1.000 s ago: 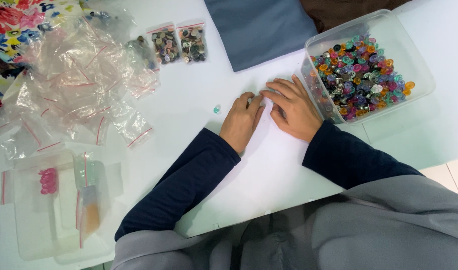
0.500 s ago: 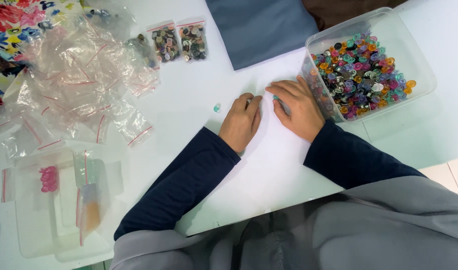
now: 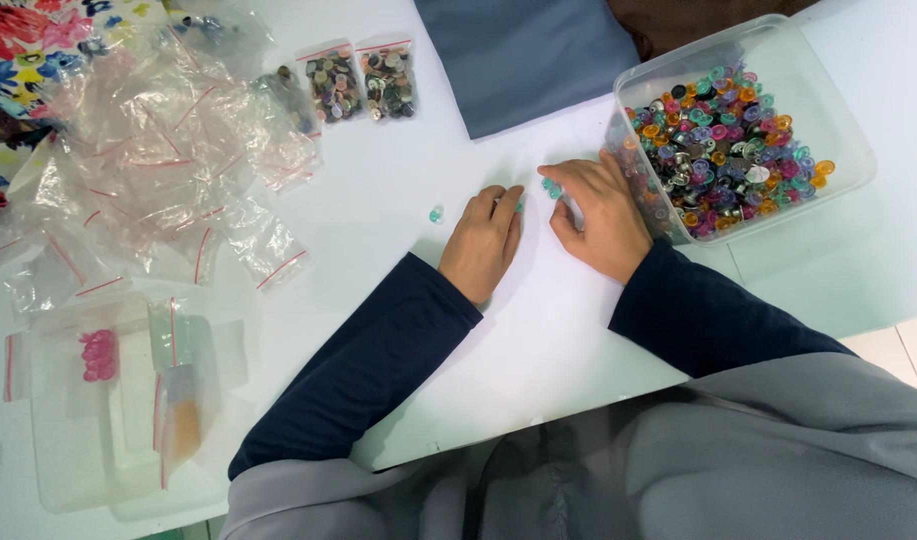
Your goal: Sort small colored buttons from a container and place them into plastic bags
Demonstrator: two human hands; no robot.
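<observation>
While our left hand (image 3: 486, 238) lies flat on the worktop (image 3: 398, 220), our right hand (image 3: 596, 212) pinches teal beads (image 3: 551, 187) beside the tub (image 3: 838, 120). We think sorting is underway; next needs a gentle slide.

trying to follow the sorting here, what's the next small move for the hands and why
Probably the left hand should reach left for the stray teal bead, lying alone on the white table just past its fingertips. The right hand already pinches teal beads beside the clear bead tub.
</observation>
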